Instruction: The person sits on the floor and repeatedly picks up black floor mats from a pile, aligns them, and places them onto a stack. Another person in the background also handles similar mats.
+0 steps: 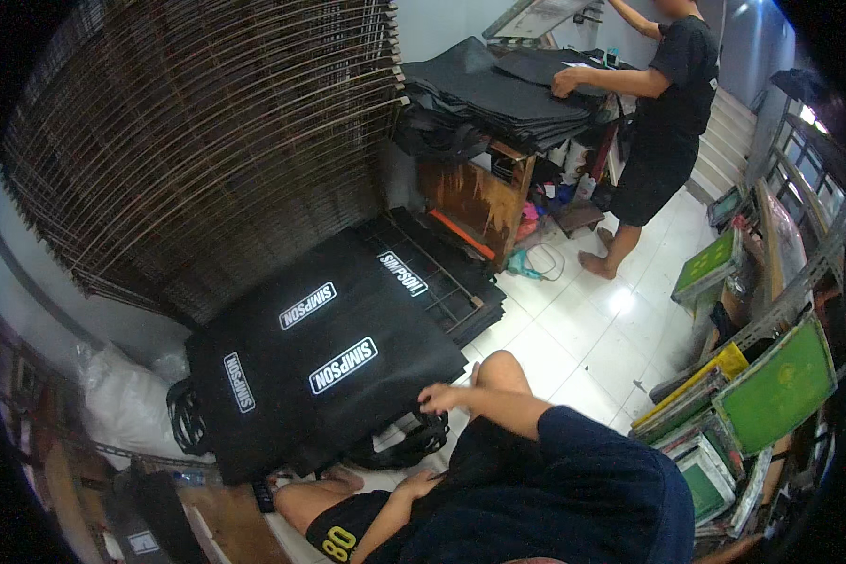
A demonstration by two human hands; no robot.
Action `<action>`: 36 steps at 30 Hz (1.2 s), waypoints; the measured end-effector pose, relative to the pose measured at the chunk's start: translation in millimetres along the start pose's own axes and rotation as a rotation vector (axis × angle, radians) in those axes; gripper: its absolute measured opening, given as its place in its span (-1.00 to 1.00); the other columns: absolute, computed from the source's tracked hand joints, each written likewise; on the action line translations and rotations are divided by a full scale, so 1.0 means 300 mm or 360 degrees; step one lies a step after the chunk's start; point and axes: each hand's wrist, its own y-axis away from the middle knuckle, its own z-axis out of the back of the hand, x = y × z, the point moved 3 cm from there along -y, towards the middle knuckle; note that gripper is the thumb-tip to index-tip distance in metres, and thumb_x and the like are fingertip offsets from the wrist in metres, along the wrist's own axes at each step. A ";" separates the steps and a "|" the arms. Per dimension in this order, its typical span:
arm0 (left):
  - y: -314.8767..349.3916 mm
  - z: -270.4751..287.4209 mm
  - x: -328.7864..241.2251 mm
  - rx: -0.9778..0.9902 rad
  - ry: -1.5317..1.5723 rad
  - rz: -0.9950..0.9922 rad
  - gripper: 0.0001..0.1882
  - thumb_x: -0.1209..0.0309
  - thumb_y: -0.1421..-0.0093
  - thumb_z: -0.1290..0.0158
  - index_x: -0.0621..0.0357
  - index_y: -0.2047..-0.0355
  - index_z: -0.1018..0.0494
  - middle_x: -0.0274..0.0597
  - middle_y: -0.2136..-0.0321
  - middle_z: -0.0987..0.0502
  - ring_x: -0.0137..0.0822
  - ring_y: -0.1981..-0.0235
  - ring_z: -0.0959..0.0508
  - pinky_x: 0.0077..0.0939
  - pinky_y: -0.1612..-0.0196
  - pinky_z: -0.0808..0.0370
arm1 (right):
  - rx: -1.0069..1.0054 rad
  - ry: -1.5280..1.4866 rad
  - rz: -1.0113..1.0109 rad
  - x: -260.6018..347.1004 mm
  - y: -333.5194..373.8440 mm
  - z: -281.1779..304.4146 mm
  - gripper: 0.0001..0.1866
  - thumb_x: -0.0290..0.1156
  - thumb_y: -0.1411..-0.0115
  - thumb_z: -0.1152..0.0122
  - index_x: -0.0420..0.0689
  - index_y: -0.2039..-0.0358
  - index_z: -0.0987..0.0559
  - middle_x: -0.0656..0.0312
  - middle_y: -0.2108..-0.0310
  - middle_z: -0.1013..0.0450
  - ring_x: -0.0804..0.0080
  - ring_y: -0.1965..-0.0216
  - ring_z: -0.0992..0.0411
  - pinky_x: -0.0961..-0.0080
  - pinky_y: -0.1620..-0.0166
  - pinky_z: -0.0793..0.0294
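The flat black sheets point(385, 315) were spread in a low pile in front of the seated person, to the left of the right knee point(504, 368). Their long axis appeared to be laid slantwise, from the lower left toward the upper right, with one edge turned toward the person. Four white-bordered labels were shown on them: the two middle ones point(307, 305) point(343, 365) were slanted upward to the right, the leftmost point(239, 383) was set steeply, nearly upright in the view, and the farthest point(402, 273) was sloped down to the right.

The right hand point(437, 398) was held beside the near right edge of the sheets, its fingers loosely bent and pointed toward them. Whether the edge was touched or pinched could not be told. The left hand point(418, 484) was laid low by the lap, its fingers partly lost against dark clothing, so how far it was opened could not be told.

Black straps point(421, 446) were bunched below the right hand, and a strap coil point(188, 423) was seen at the left end of the pile. A wire grid point(446, 282) was partly covered by the sheets at the far right, and a tall wire rack point(197, 141) was tilted above them.
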 end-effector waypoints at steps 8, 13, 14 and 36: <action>0.235 0.175 -0.216 -0.0265 0.0542 0.0191 -0.29 -0.03 -0.09 -0.05 0.13 -0.13 -0.21 0.03 0.04 -0.43 -0.17 0.05 -0.46 -0.38 0.01 -0.35 | -0.1264 -0.1750 0.1467 0.475 0.683 1.155 -0.08 0.41 -0.01 0.13 -0.12 -0.13 -0.16 0.09 0.12 -0.36 0.24 0.18 -0.40 0.21 0.21 -0.41; 0.190 0.175 -0.170 -0.0459 0.0758 0.0206 -0.24 -0.03 -0.07 -0.08 0.24 -0.13 -0.19 0.06 0.10 -0.44 -0.18 0.13 -0.48 -0.39 0.10 -0.40 | -0.0964 -0.2195 0.2086 0.663 0.960 1.403 0.39 0.55 0.29 0.02 -0.10 -0.25 0.46 -0.15 -0.28 0.26 -0.14 -0.26 0.08 -0.25 -0.15 0.00; 0.167 0.165 -0.148 -0.0471 0.0795 0.0185 -0.24 -0.03 -0.07 -0.09 0.25 -0.13 -0.18 0.06 0.11 -0.44 -0.18 0.15 -0.48 -0.39 0.11 -0.41 | -0.0833 -0.2280 0.2175 0.716 0.993 1.396 0.43 0.56 0.33 0.00 -0.09 -0.24 0.51 -0.15 -0.29 0.31 -0.18 -0.25 0.10 -0.26 -0.16 0.03; 0.130 0.788 -0.793 0.0043 0.2184 -0.0431 0.00 -0.46 0.01 0.35 0.08 -0.21 -0.07 0.03 -0.08 -0.27 0.00 -0.10 -0.28 -0.06 -0.09 -0.23 | -0.1948 -0.1324 0.1270 0.578 1.431 1.217 -0.73 -0.40 0.05 -0.17 -0.13 0.27 -0.53 0.25 0.33 -0.46 0.40 0.30 -0.42 0.51 0.17 -0.38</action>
